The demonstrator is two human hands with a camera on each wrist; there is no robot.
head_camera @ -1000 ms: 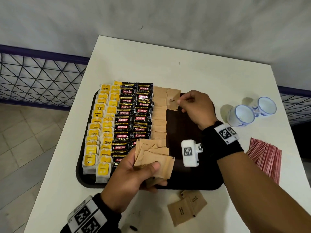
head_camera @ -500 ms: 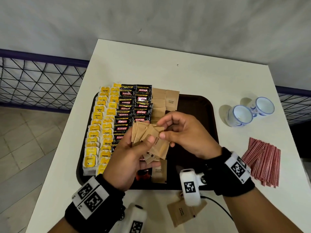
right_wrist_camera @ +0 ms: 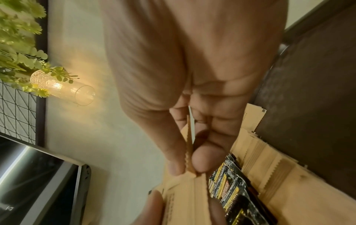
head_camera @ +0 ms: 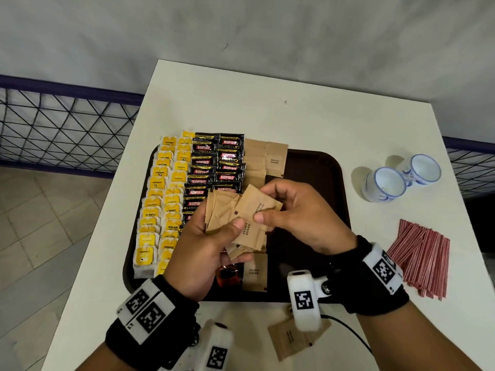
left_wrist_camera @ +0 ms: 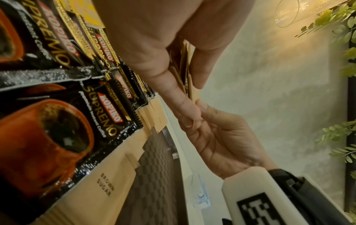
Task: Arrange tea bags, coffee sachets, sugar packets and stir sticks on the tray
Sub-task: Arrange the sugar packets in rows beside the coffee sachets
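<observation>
While my left hand (head_camera: 203, 253) clamps the fanned brown sugar packets (head_camera: 223, 212) as a supply, my right hand (head_camera: 300, 218) pinches one packet (head_camera: 258, 207) free, probably for the brown tray's (head_camera: 332, 167) second sugar column (head_camera: 276, 159) beyond.

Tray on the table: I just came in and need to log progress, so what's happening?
The left hand holds a stack of sugar packets over the tray; the right hand pinches one packet off it. Tea bags and coffee sachets are lined up; the stir sticks still lie on the table.
</observation>
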